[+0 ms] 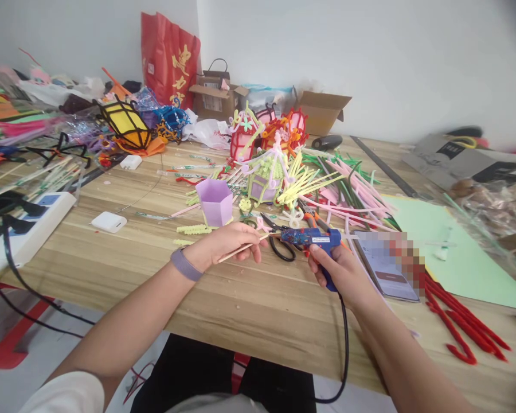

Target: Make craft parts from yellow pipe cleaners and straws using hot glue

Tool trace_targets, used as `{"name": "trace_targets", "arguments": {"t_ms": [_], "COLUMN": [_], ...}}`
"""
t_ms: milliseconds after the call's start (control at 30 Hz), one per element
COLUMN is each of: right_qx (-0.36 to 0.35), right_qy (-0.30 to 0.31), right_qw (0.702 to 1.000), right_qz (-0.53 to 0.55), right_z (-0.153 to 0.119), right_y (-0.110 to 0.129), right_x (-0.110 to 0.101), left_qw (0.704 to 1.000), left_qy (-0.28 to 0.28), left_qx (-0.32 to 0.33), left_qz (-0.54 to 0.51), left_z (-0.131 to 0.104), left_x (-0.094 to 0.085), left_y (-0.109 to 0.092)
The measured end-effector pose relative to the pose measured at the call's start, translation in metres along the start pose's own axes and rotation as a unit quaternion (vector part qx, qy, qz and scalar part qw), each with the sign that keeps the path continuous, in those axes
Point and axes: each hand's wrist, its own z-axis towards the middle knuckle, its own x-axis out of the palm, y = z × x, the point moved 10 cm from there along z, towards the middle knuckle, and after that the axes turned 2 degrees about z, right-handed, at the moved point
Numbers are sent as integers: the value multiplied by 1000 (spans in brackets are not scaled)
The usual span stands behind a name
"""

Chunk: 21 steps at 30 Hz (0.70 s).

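My right hand (332, 267) is closed round the handle of a blue hot glue gun (309, 237), whose nozzle points left and whose black cable runs down over the table edge. In my left hand (235, 243) a thin wooden stick (236, 252) is pinched, its tip close to the nozzle; whether they touch I cannot tell. Just beyond my left hand stands a lilac paper cup (216, 202) with angular sides. Black-handled scissors (282, 249) lie partly hidden behind the glue gun. A green and lilac pipe-cleaner lantern (266, 180) stands farther back.
Pink pipe cleaners (361, 192) lie at the back right, red ones (468, 321) nearer me. A phone (387, 269) and a pale green sheet (468, 246) are at right. On the left sit a power strip (47, 221) and a white charging case (108, 221). Finished lanterns and boxes line the wall.
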Motion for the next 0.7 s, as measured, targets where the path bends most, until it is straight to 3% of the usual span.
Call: {"name": "trace_targets", "arguments": {"t_ms": [700], "right_qx": [-3], "right_qy": [-36], "right_qw": [999], "right_qz": [-33], "right_z": [-2], "right_y": [-2], "right_x": [-6], "left_qw": [1000], "left_qy": [-1], "left_qx": [-6], "left_qz": [5], "left_z": [2], "left_x": [-2], "left_y": [4]}}
